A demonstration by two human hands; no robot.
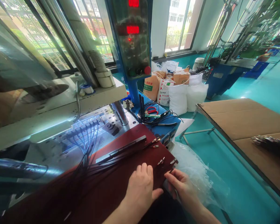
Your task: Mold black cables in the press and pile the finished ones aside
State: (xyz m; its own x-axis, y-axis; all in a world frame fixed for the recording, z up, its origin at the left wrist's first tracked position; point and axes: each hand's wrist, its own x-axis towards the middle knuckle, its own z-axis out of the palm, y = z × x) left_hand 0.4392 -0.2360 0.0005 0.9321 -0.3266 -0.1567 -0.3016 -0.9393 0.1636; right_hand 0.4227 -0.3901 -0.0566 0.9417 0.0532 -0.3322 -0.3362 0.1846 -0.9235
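Several thin black cables (112, 164) lie across a dark red board (140, 140), and their ends carry small metal terminals (161, 161). A long metal bar (120, 149) rests on the board over the cables. My left hand (140, 183) lies on the board's near edge, fingers together and holding nothing. At the board's right corner, my right hand (179, 185) pinches a black cable end (171, 170) between thumb and forefinger. Its fingers partly hide that end, and another terminal (174, 161) sits just above them.
Left of the board stands a machine with a metal mould bed (91, 130) and a blue control panel (130, 37). Red-handled scissors (151, 110) and coiled cables lie on a blue stand. Sacks stand beyond; a clear plastic bag (193, 174) and a cardboard-topped table (245, 130) lie right.
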